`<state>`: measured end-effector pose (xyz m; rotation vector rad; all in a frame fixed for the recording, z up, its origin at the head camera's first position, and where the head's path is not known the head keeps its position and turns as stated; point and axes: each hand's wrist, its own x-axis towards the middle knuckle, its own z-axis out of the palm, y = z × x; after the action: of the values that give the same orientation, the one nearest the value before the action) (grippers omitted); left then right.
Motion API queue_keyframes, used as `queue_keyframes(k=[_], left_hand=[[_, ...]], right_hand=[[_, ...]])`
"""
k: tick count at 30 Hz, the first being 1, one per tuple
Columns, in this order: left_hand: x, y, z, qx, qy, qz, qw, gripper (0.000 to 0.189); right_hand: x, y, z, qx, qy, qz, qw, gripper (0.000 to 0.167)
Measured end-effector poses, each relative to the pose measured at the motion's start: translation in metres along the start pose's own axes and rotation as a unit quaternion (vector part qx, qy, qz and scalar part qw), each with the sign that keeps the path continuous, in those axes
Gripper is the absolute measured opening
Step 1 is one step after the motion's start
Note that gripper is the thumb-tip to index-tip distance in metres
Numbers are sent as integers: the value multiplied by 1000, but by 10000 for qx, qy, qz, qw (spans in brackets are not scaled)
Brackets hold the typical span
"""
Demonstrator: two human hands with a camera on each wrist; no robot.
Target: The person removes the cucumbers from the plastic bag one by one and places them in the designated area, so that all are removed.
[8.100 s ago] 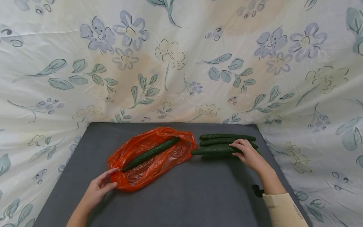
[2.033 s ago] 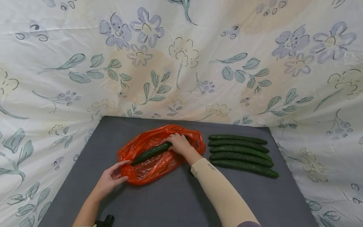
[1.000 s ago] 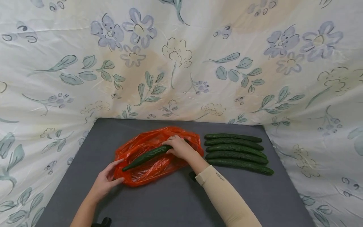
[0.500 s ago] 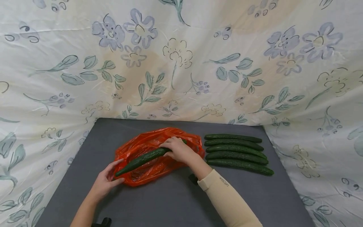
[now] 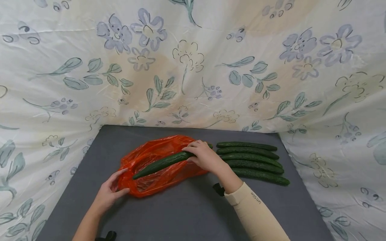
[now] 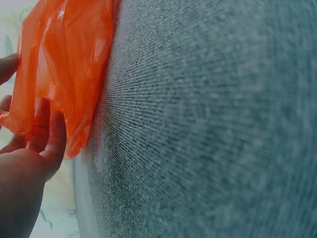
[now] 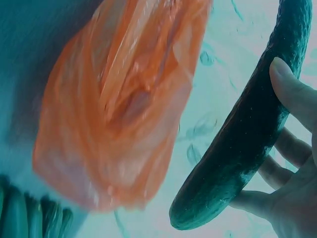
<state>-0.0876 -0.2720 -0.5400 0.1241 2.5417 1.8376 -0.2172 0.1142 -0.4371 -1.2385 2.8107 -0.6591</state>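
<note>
A long dark green cucumber [image 5: 164, 164] is raised over an orange plastic bag [image 5: 144, 190]. My right hand [image 5: 206, 156] grips it near its right end, thumb on one side and fingers on the other; the right wrist view shows the cucumber [image 7: 237, 144] apart from the bag [image 7: 114, 148]. At the bag's left end, my left hand [image 5: 108, 192] holds the mouth's edge spread between thumb and fingers. In the left wrist view, fingers [image 6: 42, 126] curl at the bag's orange film [image 6: 69, 64].
Several cucumbers [image 5: 250, 156] lie side by side in a row right of the bag, partly behind my right hand. Dark grey cloth covers the table [image 5: 169, 217]. A floral curtain [image 5: 193, 83] hangs behind and along both sides.
Over the last second my right hand has drawn the cucumber up from the bag and moved right with it. The row at right has grown since the oldest frame. My left hand stays at the bag.
</note>
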Motion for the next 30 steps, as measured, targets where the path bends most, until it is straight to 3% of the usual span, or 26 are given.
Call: queue_keyframes(k=[9, 18, 25, 30], left_hand=[[3, 4, -7, 282, 223, -210, 9991, 70], [3, -1, -9, -105, 162, 269, 9995, 69], [3, 1, -11, 54, 193, 180, 9996, 69], [3, -1, -7, -105, 144, 170, 9997, 70]], right_hand=[[-35, 29, -23, -134, 471, 220, 9986, 44], [-89, 57, -36, -303, 881, 709, 9931, 46], [-129, 78, -39, -259, 1012, 1137, 9880, 49], [-154, 88, -41, -349, 997, 1347, 9852, 49]])
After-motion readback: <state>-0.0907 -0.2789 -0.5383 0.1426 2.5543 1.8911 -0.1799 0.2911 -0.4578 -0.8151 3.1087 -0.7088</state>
